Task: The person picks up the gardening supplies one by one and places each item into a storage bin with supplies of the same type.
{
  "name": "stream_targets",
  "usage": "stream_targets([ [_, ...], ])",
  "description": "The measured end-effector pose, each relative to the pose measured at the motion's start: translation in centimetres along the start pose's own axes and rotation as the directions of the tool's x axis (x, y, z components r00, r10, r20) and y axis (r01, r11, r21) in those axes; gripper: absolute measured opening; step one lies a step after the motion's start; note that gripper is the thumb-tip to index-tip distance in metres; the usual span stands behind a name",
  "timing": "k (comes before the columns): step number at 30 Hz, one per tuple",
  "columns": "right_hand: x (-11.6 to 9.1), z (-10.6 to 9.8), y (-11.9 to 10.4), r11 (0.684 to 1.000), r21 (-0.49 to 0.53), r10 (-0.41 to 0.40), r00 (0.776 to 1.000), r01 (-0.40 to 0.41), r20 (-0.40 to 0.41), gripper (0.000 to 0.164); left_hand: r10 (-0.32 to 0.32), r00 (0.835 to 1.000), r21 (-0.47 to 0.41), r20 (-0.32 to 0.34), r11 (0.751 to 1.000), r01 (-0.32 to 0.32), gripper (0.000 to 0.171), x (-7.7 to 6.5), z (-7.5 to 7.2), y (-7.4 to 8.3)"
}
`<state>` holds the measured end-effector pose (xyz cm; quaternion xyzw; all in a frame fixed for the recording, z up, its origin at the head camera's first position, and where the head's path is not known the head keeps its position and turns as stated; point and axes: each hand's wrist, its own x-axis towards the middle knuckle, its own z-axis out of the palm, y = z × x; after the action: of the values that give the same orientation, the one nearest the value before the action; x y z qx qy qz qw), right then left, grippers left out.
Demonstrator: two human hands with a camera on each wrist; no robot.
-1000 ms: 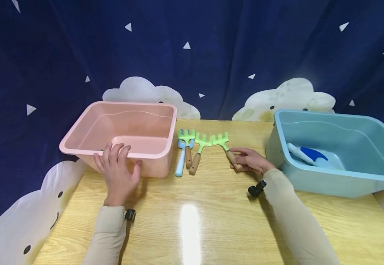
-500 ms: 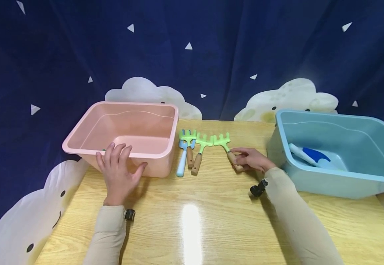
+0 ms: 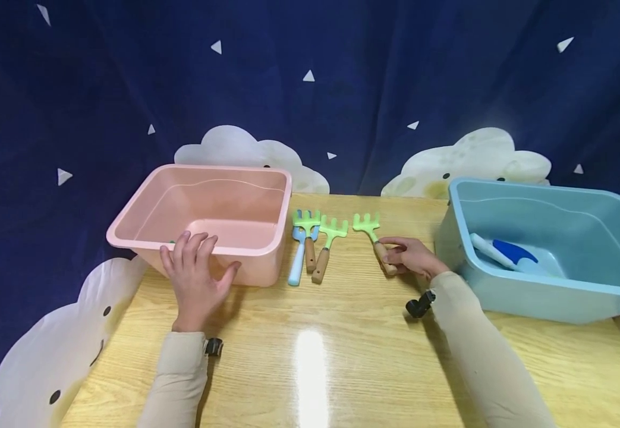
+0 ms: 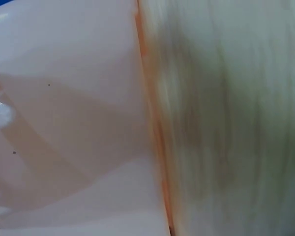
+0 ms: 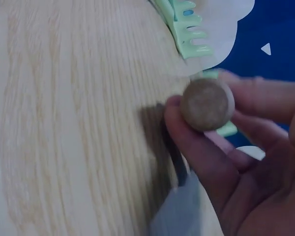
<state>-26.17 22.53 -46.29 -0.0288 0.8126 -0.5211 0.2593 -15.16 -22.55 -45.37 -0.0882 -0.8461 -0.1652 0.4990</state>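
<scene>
My right hand pinches the wooden handle of a small green hand rake, its tines pointing away from me. In the right wrist view the round handle end sits between thumb and fingers. My left hand rests at the near rim of the pink tub, fingers over the edge and thumb spread along the outer wall. A tiny green bit shows inside the tub by the fingertips. Between the tubs lie another green rake and a third green rake, which overlaps a light-blue hand fork.
On the right stands a blue tub holding a tool with a white handle and a dark blue piece. The wooden table runs back to a dark blue curtain with white clouds.
The rake in my right hand has shifted slightly right, so its tines now stand apart from the neighbouring rake. My left hand stays at the pink tub's rim. The head view drifts a little.
</scene>
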Motion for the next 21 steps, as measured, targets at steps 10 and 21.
stream_targets([
  [10, -1.0, 0.6, -2.5, 0.992, 0.082, -0.080, 0.972, 0.100, -0.223, 0.061, -0.014, 1.000, -0.018, -0.007, 1.000, 0.014, 0.063, 0.0, 0.1, 0.1],
  [21, -2.5, 2.7, -8.5, 0.965, 0.134, -0.197, 0.961, 0.225, -0.194, 0.061, -0.033, 0.999, -0.058, -0.021, 0.998, 0.032, 0.062, 0.0, 0.0, 0.5],
])
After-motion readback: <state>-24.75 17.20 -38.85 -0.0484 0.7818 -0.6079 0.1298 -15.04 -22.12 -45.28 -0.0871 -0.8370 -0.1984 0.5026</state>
